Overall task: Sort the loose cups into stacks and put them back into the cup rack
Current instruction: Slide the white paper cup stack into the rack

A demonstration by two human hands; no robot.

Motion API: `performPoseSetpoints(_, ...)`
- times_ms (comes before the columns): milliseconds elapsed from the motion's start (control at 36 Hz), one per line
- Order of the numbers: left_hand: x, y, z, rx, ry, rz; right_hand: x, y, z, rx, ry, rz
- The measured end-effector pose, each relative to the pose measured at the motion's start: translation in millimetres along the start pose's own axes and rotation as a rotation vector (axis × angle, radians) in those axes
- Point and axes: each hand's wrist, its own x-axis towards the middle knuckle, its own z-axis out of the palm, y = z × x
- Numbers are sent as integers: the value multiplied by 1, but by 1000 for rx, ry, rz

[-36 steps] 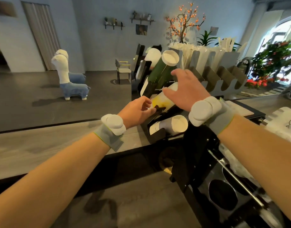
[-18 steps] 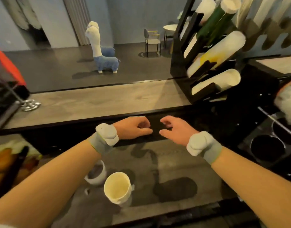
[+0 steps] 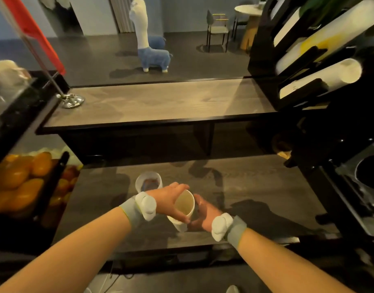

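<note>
Left hand, right hand dropped onto one cup — second cup behind.

At the lower desk's front, a cup lies between left hand and right hand; a second cup stands just behind, leftward; beyond, the upper desk carries the cup rack at right — flag stand at left.

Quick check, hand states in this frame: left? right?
Left hand: grips the cream paper cup.
Right hand: holds the same cup from the other side.
</note>
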Motion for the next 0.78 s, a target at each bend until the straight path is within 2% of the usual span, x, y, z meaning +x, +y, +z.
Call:
performPoseSetpoints(167,4,-8,11,1,18,58,7,10,21,1,1,7)
performPoseSetpoints(361,10,-5,14,-95,95,67,10,26,30,260,67,-13)
performPoseSetpoints(444,8,2,-1,-204,161,80,4,25,14,381,31,15)
performPoseSetpoints(500,5,7,-18,-371,142,106,-1,23,-2,491,55,23)
performPoseSetpoints(583,-2,18,-45,-534,112,193,-10,13,-33,482,94,-30)
performPoseSetpoints(667,-7,37,-71,-583,117,274,-22,1,-69,498,162,-52)
performPoseSetpoints(778,-5,73,-98,-544,218,375,-43,-29,-113,567,242,-119)
